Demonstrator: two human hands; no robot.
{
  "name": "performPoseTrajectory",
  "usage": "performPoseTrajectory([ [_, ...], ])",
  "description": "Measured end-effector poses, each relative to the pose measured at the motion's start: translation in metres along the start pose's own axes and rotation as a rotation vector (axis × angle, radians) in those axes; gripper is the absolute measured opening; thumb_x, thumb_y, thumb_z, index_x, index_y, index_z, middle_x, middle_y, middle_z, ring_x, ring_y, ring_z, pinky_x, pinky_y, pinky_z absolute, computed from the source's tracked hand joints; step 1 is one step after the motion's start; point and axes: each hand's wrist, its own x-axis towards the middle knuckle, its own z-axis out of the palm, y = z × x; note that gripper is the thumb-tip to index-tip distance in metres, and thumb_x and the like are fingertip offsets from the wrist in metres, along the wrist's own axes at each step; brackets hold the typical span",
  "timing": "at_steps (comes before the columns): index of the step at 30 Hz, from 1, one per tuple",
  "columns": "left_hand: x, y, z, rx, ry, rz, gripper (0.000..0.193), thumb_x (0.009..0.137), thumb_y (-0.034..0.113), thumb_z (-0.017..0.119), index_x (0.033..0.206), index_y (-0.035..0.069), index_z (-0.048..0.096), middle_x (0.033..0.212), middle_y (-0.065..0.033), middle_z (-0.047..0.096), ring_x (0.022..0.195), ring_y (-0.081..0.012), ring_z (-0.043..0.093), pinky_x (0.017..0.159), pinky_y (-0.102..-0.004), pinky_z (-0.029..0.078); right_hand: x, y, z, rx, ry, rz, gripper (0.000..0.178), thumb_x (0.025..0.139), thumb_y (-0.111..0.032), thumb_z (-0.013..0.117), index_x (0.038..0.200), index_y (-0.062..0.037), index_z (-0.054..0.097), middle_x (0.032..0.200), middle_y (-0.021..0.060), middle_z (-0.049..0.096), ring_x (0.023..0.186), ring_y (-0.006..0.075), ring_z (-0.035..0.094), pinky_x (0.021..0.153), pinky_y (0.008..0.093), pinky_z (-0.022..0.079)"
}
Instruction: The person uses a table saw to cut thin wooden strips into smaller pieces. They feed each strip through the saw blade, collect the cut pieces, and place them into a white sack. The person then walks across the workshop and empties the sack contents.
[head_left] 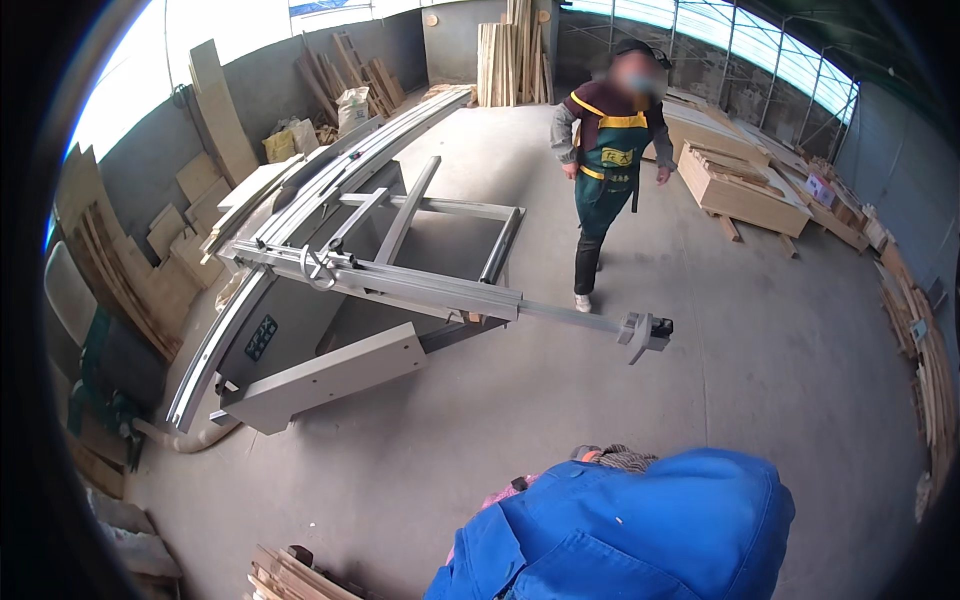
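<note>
Blue work clothing [640,525], worn by me, fills the bottom of the head view. Neither of my hands shows plainly; the blue cloth hides what lies beneath. Past its upper edge peeks a grey striped piece [625,458] with a bit of orange beside it, too little to name. Some pink material [503,493] sticks out at its left side. Ahead of me stands a sliding table saw [380,275] with long metal rails and a crosscut frame. Its fence arm [570,315] reaches right and ends in a grey and black end piece [645,335].
Beyond the saw a person [615,170] in a dark green apron stands facing this way. Wooden panels [745,190] are stacked at the right. Boards [220,110] lean on the left wall, others [510,65] at the back. Wood strips [295,577] lie at the lower left.
</note>
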Motion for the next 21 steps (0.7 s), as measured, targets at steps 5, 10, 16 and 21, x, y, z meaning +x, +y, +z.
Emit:
performPoseTrajectory([
  [5,-0.005,-0.017,0.014,-0.046,0.016,-0.063,0.025,0.088,0.023,0.064,0.097,0.001,0.071,0.099,-0.0192,0.073,0.092,-0.0334,0.07,0.08,-0.0443,0.056,0.01,-0.017,-0.001,0.049,0.094,-0.058,0.032,0.089,-0.031,0.06,0.116,-0.0176,0.072,0.11,0.0126,0.073,0.104,0.0356,0.068,0.087,0.0469,0.055],
  [10,0.01,-0.036,-0.006,-0.118,0.171,-0.11,0.025,0.087,0.023,0.064,0.096,0.001,0.072,0.099,-0.0196,0.073,0.092,-0.034,0.071,0.081,-0.0448,0.056,0.045,-0.012,-0.018,0.289,0.331,-0.085,0.039,0.087,-0.031,0.068,0.123,-0.0183,0.067,0.112,0.0129,0.073,0.102,0.0345,0.069,0.087,0.0452,0.056],
  [16,-0.062,0.023,-0.022,0.039,0.145,-0.053,0.043,0.084,0.032,0.065,0.115,0.003,0.07,0.114,-0.0261,0.069,0.112,-0.0421,0.063,0.098,-0.0502,0.05,0.071,-0.018,-0.038,0.922,0.151,0.017,0.04,0.086,-0.019,0.071,0.125,-0.0105,0.066,0.105,0.0098,0.074,0.082,0.0208,0.072,0.073,0.0356,0.058],
  [21,-0.122,-0.004,-0.029,-0.008,0.198,-0.24,0.046,0.085,0.031,0.064,0.122,0.004,0.068,0.122,-0.0258,0.066,0.117,-0.0425,0.061,0.101,-0.0484,0.049,0.104,-0.001,0.019,0.493,0.021,-0.016,0.035,0.086,-0.025,0.072,0.119,-0.0118,0.069,0.112,0.0115,0.074,0.096,0.0239,0.071,0.084,0.0385,0.056],
])
